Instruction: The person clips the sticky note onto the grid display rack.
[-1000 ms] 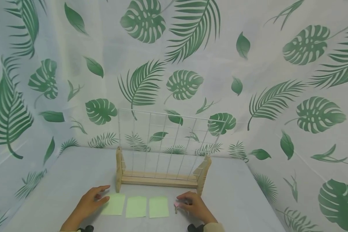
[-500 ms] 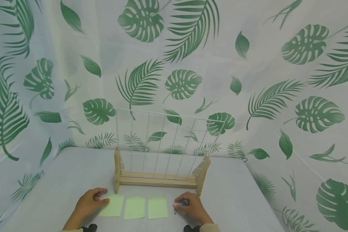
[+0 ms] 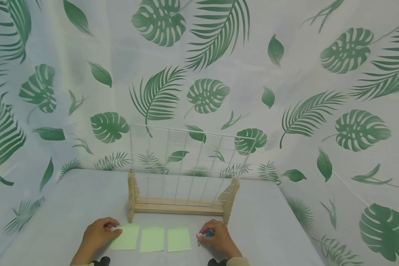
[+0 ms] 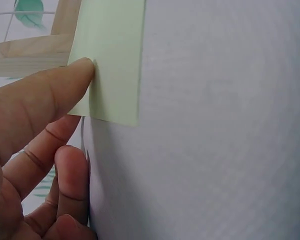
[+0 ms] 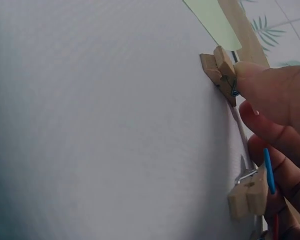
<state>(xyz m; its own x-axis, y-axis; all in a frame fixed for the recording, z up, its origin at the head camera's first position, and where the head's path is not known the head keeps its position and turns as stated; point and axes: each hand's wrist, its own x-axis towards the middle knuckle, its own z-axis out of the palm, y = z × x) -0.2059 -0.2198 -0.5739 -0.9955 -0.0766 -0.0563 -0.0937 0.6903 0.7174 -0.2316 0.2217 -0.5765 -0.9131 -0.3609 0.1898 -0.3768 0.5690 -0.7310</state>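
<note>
Near left, I see the left hand (image 3: 99, 234) pinching the leftmost square pale-green paper note (image 3: 127, 238), which tugging could crease, while near right the right hand (image 3: 217, 237) pinches a pink-topped wooden clothespin (image 3: 200, 234), which a loose grip could let slip before the far white-wire, wooden-based rack (image 3: 179, 210).

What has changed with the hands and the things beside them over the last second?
The left hand has drawn its fingers in toward its thumb and now appears to pinch the left green note. The right hand has closed its fingertips onto the pink clothespin. The other two notes and the rack stayed put.
</note>
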